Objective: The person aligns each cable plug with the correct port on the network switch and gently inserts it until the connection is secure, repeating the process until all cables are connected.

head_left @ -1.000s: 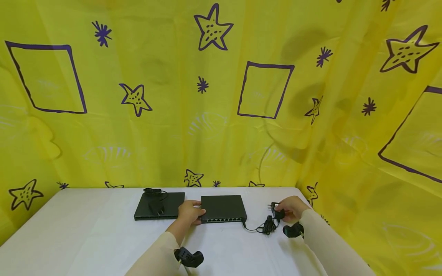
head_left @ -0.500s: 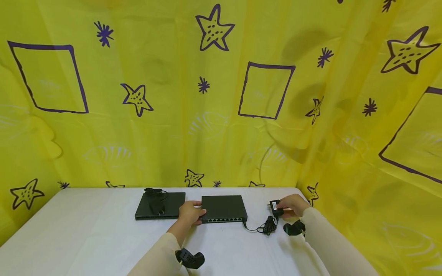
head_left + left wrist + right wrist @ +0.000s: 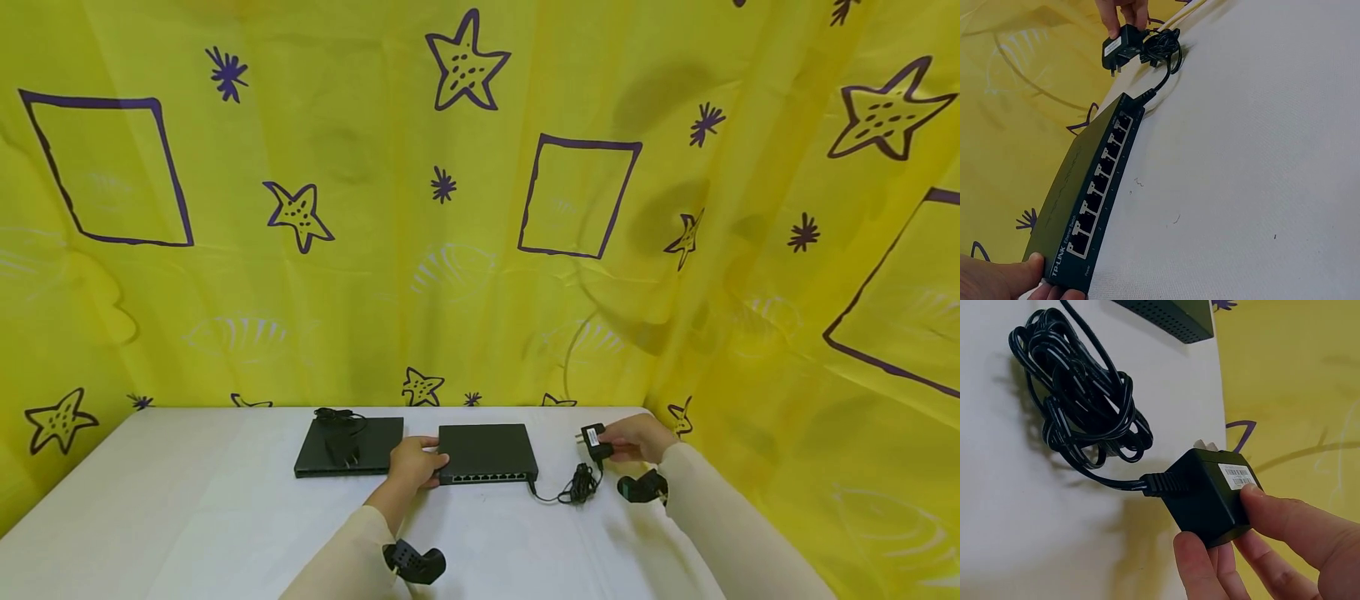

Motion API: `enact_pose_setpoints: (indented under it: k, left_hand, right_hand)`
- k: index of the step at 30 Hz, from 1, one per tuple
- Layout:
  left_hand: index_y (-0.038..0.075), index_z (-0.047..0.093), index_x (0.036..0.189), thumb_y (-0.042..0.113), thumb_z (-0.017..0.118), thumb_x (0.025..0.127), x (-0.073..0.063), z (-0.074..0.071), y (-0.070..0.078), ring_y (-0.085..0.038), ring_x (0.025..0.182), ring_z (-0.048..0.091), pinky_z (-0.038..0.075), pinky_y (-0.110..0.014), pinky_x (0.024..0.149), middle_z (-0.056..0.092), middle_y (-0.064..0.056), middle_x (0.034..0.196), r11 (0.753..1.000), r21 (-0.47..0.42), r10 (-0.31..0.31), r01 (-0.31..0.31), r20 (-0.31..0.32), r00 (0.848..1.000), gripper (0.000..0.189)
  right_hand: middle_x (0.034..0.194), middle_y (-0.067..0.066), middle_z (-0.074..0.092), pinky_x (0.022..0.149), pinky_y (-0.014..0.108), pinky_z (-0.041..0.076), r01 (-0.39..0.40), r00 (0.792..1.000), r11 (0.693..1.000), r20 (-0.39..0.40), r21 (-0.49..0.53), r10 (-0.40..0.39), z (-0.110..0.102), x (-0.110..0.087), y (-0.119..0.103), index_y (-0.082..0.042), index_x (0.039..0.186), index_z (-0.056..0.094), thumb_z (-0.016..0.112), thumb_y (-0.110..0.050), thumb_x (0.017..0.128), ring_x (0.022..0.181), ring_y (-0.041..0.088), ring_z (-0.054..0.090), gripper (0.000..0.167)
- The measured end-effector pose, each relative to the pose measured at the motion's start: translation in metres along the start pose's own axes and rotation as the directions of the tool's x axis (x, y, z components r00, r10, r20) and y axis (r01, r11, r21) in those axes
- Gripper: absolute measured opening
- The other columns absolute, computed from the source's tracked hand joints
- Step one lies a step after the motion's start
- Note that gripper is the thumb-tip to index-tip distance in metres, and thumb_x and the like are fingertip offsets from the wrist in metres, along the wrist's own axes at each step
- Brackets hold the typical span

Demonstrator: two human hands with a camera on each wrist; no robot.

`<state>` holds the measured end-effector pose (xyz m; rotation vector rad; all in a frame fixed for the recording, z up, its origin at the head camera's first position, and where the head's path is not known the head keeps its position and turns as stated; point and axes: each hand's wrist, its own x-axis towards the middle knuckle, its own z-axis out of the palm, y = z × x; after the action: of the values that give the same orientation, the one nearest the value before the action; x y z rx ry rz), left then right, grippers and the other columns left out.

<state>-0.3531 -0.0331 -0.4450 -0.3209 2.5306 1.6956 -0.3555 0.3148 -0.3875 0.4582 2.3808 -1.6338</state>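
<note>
A black TP-LINK Ethernet switch [image 3: 487,450] lies on the white table, its row of ports facing the near side. My left hand [image 3: 412,462] grips its left end, thumb on top and fingers below, as the left wrist view shows. My right hand [image 3: 639,439] pinches a black power adapter [image 3: 1210,497] between thumb and fingers. The adapter bears a white label, and its metal prongs [image 3: 581,437] point left. From it a bundled black cord [image 3: 1079,394] runs to the plug in the switch's right side.
Left of my left hand lies another flat black device [image 3: 375,442] with a black adapter and coiled cord [image 3: 337,415] on top. A yellow patterned curtain [image 3: 480,317] hangs behind and to the right of the white table [image 3: 195,517].
My right hand has turned the power adapter so its label shows and raised it slightly, drawing the cord bundle up a little. The left hand and the switch hold still.
</note>
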Motion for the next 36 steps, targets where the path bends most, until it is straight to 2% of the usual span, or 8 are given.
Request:
enact_pose_setpoints:
  k: [3, 11, 18, 25, 36]
  left_hand:
    - [-0.002, 0.065, 0.125, 0.001, 0.073, 0.086, 0.000, 0.000, 0.000, -0.014, 0.069, 0.062, 0.058, -0.024, 0.054, 0.064, -0.023, 0.112, 1.000, 0.001, 0.003, -0.003, -0.003, 1.000, 0.040]
    - [-0.001, 0.064, 0.126, 0.003, 0.073, 0.086, 0.001, 0.000, -0.002, -0.015, 0.071, 0.062, 0.058, -0.024, 0.055, 0.062, -0.025, 0.117, 1.000, 0.018, -0.005, 0.005, -0.003, 1.000, 0.041]
    - [0.000, 0.064, 0.127, 0.004, 0.072, 0.087, 0.000, 0.000, -0.001, -0.016, 0.073, 0.062, 0.058, -0.024, 0.057, 0.059, -0.027, 0.121, 0.999, 0.043, -0.014, 0.014, 0.001, 1.000, 0.041]
    - [0.000, 0.065, 0.126, 0.004, 0.072, 0.087, 0.000, 0.001, -0.002, -0.015, 0.070, 0.061, 0.057, -0.023, 0.055, 0.061, -0.025, 0.119, 0.999, 0.040, -0.019, 0.019, -0.002, 1.000, 0.040]
    - [0.000, 0.065, 0.126, 0.004, 0.073, 0.087, 0.000, 0.001, -0.001, -0.015, 0.070, 0.060, 0.057, -0.022, 0.054, 0.061, -0.025, 0.118, 0.999, 0.028, -0.017, 0.017, -0.008, 1.000, 0.040]
  right_hand:
    - [0.077, 0.005, 0.064, 0.071, 0.032, 0.061, 0.015, 1.000, 1.000, 0.014, -0.008, -0.015, -0.001, 0.001, -0.003, 0.015, 0.105, 0.063, 0.065, 0.003, 0.089, 0.068, 0.015, 0.062, 0.019]
    - [0.086, 0.008, 0.066, 0.076, 0.032, 0.061, 0.003, 0.999, 0.999, 0.054, -0.040, -0.001, 0.001, 0.001, -0.017, 0.018, 0.124, 0.054, 0.064, 0.001, 0.092, 0.074, 0.016, 0.064, 0.037]
    - [0.084, 0.008, 0.066, 0.076, 0.033, 0.061, 0.016, 0.997, 1.000, 0.079, -0.015, -0.015, 0.002, -0.003, -0.028, 0.019, 0.122, 0.053, 0.062, 0.001, 0.094, 0.071, 0.016, 0.067, 0.034]
    - [0.087, 0.011, 0.063, 0.076, 0.032, 0.061, -0.006, 0.997, 1.000, 0.078, -0.018, 0.008, 0.006, -0.004, -0.042, 0.015, 0.121, 0.054, 0.063, -0.001, 0.093, 0.074, 0.017, 0.065, 0.033]
    - [0.090, 0.011, 0.062, 0.080, 0.032, 0.060, 0.030, 0.994, 0.999, 0.108, -0.030, -0.026, 0.020, -0.005, -0.068, 0.016, 0.131, 0.047, 0.061, -0.002, 0.095, 0.075, 0.016, 0.064, 0.042]
